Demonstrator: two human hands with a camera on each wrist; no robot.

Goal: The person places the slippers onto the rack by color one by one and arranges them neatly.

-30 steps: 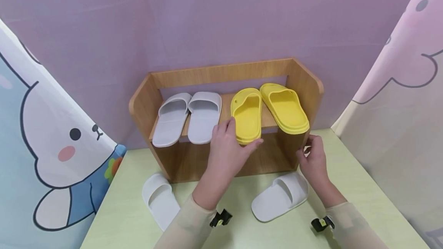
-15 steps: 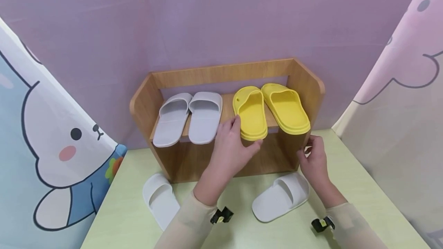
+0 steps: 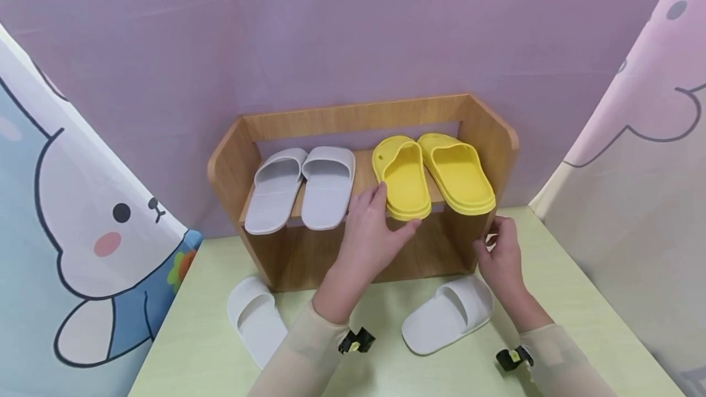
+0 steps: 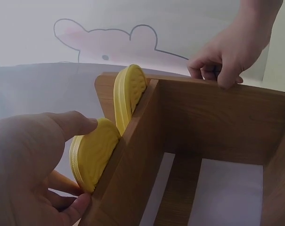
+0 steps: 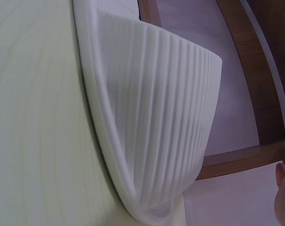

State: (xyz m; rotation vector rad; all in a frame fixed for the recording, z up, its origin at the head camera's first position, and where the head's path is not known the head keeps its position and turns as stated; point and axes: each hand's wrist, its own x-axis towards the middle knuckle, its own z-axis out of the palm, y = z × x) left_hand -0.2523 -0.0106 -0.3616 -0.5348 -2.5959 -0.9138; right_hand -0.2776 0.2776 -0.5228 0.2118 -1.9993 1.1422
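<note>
Looks like your left yellow clog (image 3: 409,185) slid right and a touch back over the last second, now just beside the other yellow clog (image 3: 460,173) on the top shelf (image 3: 362,170). Your left hand (image 3: 366,231) pinches its heel, thumb and fingers spread around it; your right hand (image 3: 502,256) curls onto the rack's side panel (image 3: 488,139).

Your pale green table (image 3: 557,280) carries a wooden rack (image 3: 358,117) toward the far side, with a left white slipper (image 3: 260,331) and a right white slipper (image 3: 441,320) nearer you. On the rack's upper shelf (image 3: 363,170) you have, left to right, two grey slippers (image 3: 329,192), a left yellow clog (image 3: 407,185) and a right yellow clog (image 3: 461,179), heels past its near edge.
</note>
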